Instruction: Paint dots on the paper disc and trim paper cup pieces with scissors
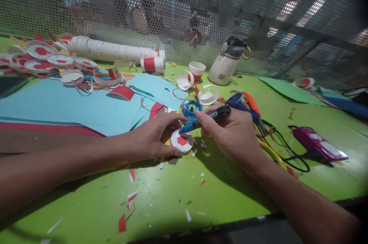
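My left hand (161, 135) grips the edge of a small white paper disc (187, 145) between thumb and fingers. A red shape sits in the disc's middle, with small blue and dark marks around it. In my right hand (234, 131) is a black and blue marker pen (208, 118), held like a pencil, its blue tip end down at the disc's upper edge. Just behind the disc stands a roll of blue tape (192, 107). Paper scraps lie around both hands.
Light blue paper sheets (57, 100) spread at the left, decorated discs (40, 50) behind them. Stacked paper cups (115, 49), a white bottle (225, 64) and a red-white cup (197, 69) stand at the back. A blue-orange glue gun (244, 104) and a purple device (319, 144) lie right.
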The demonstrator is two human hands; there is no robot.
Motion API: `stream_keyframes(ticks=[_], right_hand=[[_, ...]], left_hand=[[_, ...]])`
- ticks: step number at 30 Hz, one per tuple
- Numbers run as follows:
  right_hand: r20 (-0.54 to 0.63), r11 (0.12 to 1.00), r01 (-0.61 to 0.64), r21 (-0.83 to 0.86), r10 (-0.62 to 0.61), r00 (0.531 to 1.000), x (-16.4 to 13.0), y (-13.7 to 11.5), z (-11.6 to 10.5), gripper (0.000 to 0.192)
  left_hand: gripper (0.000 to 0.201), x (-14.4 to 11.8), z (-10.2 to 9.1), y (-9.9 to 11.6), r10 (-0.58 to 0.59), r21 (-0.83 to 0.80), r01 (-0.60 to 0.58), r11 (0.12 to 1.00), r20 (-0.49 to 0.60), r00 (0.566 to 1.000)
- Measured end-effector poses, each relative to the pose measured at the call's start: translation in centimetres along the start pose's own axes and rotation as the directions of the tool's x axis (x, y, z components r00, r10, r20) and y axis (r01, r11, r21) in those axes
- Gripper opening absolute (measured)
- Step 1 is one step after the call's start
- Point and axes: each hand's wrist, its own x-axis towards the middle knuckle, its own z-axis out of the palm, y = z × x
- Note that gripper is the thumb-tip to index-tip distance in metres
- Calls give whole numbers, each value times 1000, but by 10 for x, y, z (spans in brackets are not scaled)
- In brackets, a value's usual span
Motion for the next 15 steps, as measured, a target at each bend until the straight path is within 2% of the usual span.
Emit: stream_keyframes(ticks=[15], right_hand=[[0,999,36,-18,-36,999,-1,-3,-1,21]], left_hand=[[48,1,1,2,56,-57,-53,997,53,997]])
